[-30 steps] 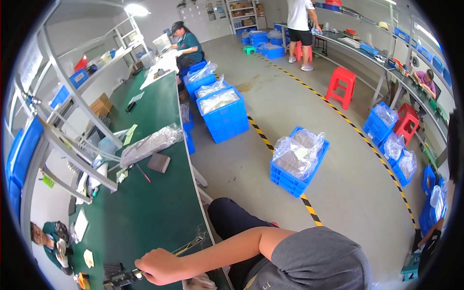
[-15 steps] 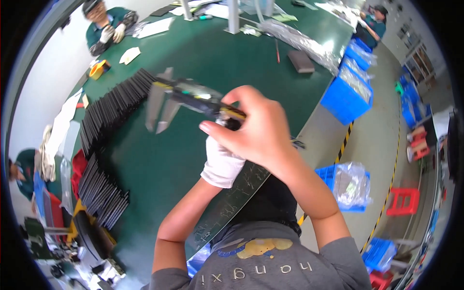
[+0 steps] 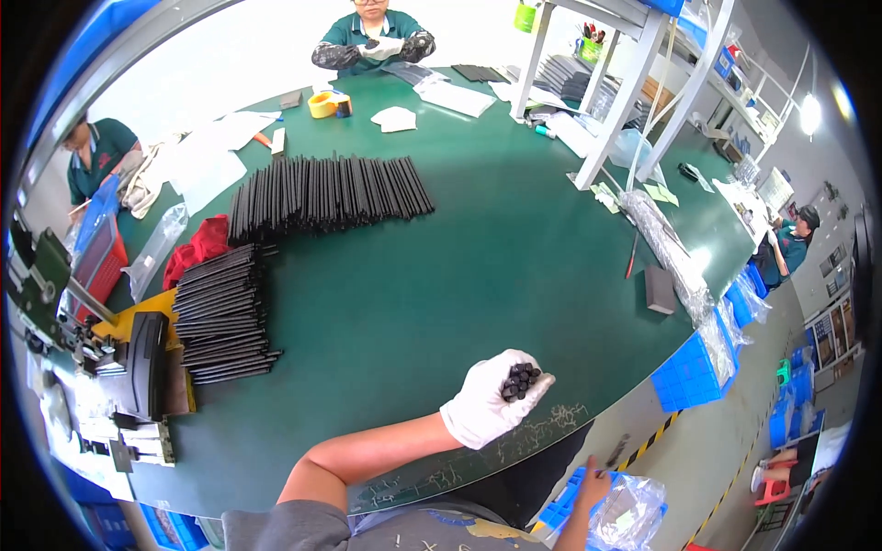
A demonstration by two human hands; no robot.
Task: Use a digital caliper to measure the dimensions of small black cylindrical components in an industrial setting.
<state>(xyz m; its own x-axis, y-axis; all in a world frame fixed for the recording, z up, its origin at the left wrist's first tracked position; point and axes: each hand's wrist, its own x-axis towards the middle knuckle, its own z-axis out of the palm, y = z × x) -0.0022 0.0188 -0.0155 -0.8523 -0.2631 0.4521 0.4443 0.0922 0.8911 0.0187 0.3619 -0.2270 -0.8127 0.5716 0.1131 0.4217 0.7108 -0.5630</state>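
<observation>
My left hand (image 3: 487, 404), in a white glove, is closed around a bundle of black rods (image 3: 520, 382), whose ends face up above the near edge of the green table (image 3: 441, 303). Lower right, beyond that edge, my bare right hand (image 3: 594, 487) is closed on a blurred grey and dark caliper (image 3: 617, 452), its outline hard to make out. It is over or beside a blue crate with clear plastic (image 3: 629, 514). A long row of black rods (image 3: 331, 193) lies toward the far left, with a second stack of rods (image 3: 225, 312) nearer me.
A black and metal device (image 3: 147, 367) stands at the left edge. Yellow tape (image 3: 326, 104) lies farther back. A brown block (image 3: 659, 289) and a plastic-wrapped bundle (image 3: 666, 243) lie at right, near a blue crate (image 3: 689, 375). Co-workers sit at the far side, left and far right.
The view has turned and widened. My right hand has moved from beside my left hand down to the right, away from the table. The bundle in my left hand now shows.
</observation>
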